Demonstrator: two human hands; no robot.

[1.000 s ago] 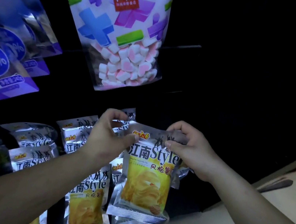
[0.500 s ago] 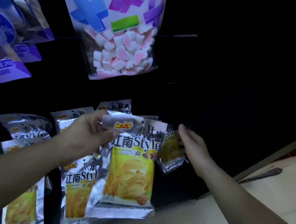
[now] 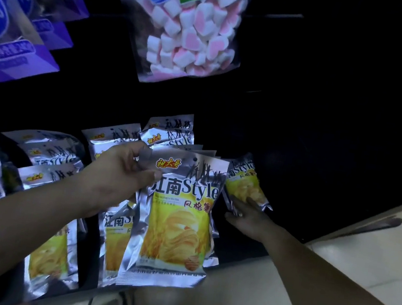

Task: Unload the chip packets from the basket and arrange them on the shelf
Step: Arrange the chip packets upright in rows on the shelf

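My left hand (image 3: 119, 176) pinches the top left corner of a silver and yellow chip packet (image 3: 176, 224), which hangs upright in front of the dark shelf (image 3: 261, 140). More packets of the same kind (image 3: 53, 153) hang in rows to the left and behind it. My right hand (image 3: 250, 216) reaches under another chip packet (image 3: 245, 182) at the right end of the row, with straight fingers touching its lower edge. No basket is in view.
A marshmallow bag (image 3: 187, 27) hangs above the chip row. Purple and blue packets (image 3: 12, 27) hang at the upper left. Pale floor tiles (image 3: 349, 253) run along the right and bottom. The shelf area to the right is dark.
My right hand let go of the held packet's top and moved right and down to the packet at the row's end. My left hand keeps the packet, now a little lower.
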